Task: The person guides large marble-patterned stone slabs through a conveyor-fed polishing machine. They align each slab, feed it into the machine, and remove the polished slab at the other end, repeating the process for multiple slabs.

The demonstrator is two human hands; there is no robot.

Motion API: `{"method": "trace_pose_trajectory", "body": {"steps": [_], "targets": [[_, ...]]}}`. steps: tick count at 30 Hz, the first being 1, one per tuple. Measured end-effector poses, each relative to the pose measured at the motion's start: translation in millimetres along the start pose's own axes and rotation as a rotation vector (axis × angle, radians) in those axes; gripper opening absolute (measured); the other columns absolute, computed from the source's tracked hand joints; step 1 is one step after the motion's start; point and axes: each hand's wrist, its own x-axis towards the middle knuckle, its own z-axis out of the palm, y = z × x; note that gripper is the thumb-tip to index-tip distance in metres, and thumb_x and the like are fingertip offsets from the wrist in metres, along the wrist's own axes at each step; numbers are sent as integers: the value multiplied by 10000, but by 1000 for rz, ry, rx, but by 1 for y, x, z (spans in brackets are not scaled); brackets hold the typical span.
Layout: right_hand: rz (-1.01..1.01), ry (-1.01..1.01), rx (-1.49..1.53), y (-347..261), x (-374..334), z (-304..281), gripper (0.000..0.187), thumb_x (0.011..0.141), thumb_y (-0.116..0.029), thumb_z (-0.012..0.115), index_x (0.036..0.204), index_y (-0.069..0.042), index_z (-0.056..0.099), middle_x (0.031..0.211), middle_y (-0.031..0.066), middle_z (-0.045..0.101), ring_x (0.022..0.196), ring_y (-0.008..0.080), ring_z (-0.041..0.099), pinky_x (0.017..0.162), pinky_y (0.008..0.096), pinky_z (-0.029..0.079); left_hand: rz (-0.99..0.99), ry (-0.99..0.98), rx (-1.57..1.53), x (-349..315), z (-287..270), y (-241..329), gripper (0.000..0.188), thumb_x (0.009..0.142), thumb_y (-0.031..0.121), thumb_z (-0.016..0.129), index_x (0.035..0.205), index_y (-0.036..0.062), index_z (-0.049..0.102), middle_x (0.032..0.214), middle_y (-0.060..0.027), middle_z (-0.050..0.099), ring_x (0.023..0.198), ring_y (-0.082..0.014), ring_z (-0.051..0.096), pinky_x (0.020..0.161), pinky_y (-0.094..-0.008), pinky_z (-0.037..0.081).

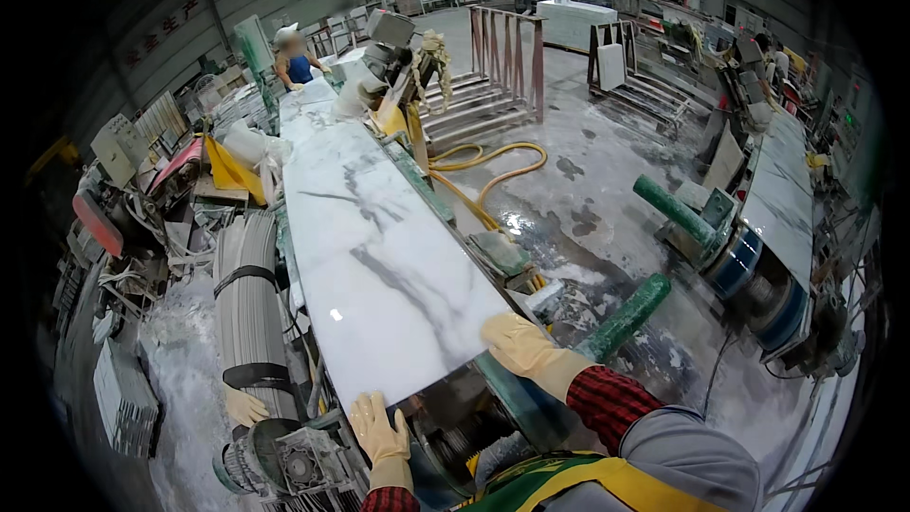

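Observation:
A long white slab with grey marble-like veins lies on a narrow conveyor running away from me. Both my hands wear cream rubber gloves. My left hand is at the slab's near left corner, its fingers apart and their tips touching the near edge. At the near right corner, my right hand has its fingers bent over the slab's side edge; their undersides are hidden. Below the near end, the conveyor's dark roller and blue-green drum show between my arms.
A geared motor and a glove sit left of the conveyor. Green cylinders jut out on the right. A yellow hose loops over the wet floor near metal racks. A person in blue stands at the far end.

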Motion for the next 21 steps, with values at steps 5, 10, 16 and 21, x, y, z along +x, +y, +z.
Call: {"method": "trace_pose_trajectory", "body": {"steps": [5,10,16,21], "targets": [[-23,121,-23,7,1,6,464,977,-235,706,1397,-45,653,1459,216,637,1407,433,563,1228,527,430,-5,-34,7,0,-10,5,643,1024,380,712,1569,65,581,1648,-302,505,1536,-522,423,1316,-592,296],[-24,96,-4,4,-8,11,535,986,-259,720,1460,-28,630,1500,224,614,1417,445,547,1243,548,410,-20,-32,3,-12,-8,0,673,1012,377,726,1584,62,566,1649,-297,511,1560,-525,407,1315,-605,288],[7,56,-33,2,-13,10,545,995,-260,707,1477,-22,615,1533,231,604,1442,448,539,1258,551,397,34,14,-64,-10,-21,10,627,962,290,760,1510,37,588,1585,-288,528,1467,-534,456,1272,-603,334],[13,42,-34,9,-19,11,542,996,-251,704,1475,-12,617,1536,243,606,1457,453,534,1264,543,396,21,12,-64,-10,-24,16,624,970,298,759,1515,45,590,1596,-287,530,1483,-525,453,1285,-596,327]]}}
